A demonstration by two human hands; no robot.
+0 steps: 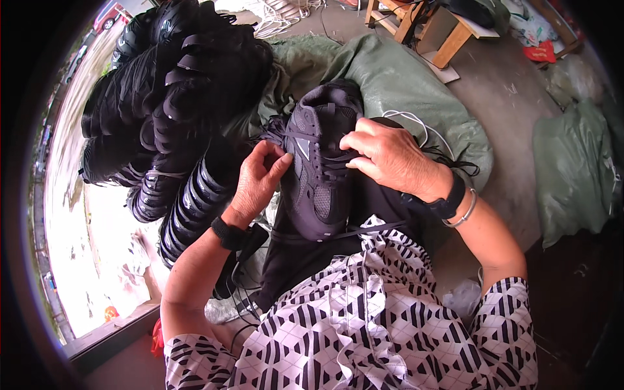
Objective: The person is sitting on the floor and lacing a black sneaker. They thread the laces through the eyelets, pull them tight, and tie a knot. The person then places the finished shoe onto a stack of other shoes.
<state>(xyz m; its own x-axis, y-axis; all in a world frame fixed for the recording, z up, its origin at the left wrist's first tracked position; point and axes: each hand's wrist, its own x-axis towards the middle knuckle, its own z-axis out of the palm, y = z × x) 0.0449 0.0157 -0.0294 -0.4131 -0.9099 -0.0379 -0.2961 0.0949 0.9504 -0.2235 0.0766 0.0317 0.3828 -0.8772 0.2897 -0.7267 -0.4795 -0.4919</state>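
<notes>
A black sneaker (318,201) lies across my lap, toe toward me, with a pale triangular mark on its left side. Its black shoelace (333,166) crosses the front through several eyelets. My right hand (400,156) is closed over the right eyelets, thumb and fingers pinching the shoelace. At the sneaker's left side, my left hand (257,179) has thumb and forefinger brought together. Loose black lace lies just above those fingertips; what they grip is too small to make out. The sneaker's heel opening points away from me.
Stacks of black shoes (162,110) rise close to my left arm. A green sack (416,84) spreads beyond the sneaker, with a white cord (422,120) on it. Another green sack (575,169) stands at the right. A wooden stool (455,42) is at the far right.
</notes>
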